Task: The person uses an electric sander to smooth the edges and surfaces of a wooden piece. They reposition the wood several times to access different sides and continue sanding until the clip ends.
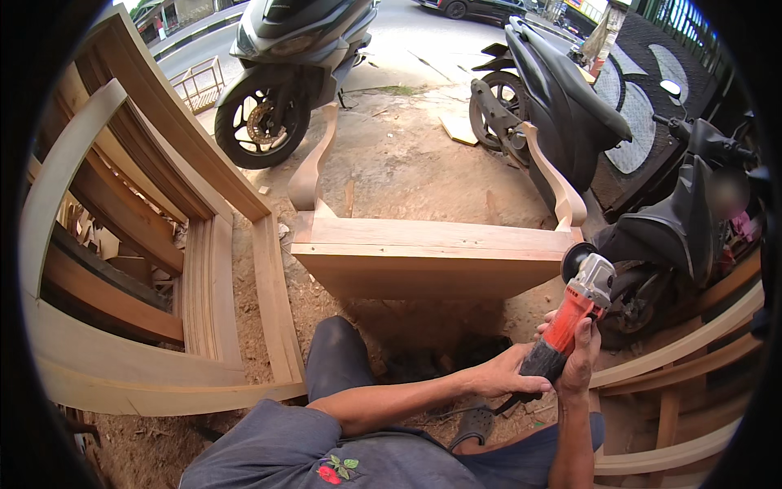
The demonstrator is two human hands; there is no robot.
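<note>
An orange and black angle grinder (pixel 565 324) with a dark round sanding disc (pixel 576 260) is held in both hands. My left hand (pixel 506 370) wraps the black rear of its body. My right hand (pixel 577 354) grips the orange middle from the other side. The disc is at the right end of a wooden furniture piece (pixel 427 235), close to its corner; whether it touches cannot be told. That piece lies on its side before me, with a curved wooden leg (pixel 310 168) at its left and another curved leg (pixel 555 177) at its right, both pointing away from me.
Large wooden frames (pixel 204 293) stand at my left. Curved wooden parts (pixel 678 367) lie at the right. A motor scooter (pixel 287 61) is parked ahead, another scooter (pixel 544 104) further right, and a third scooter (pixel 666 226) near the right edge. Wood dust and scraps litter the ground.
</note>
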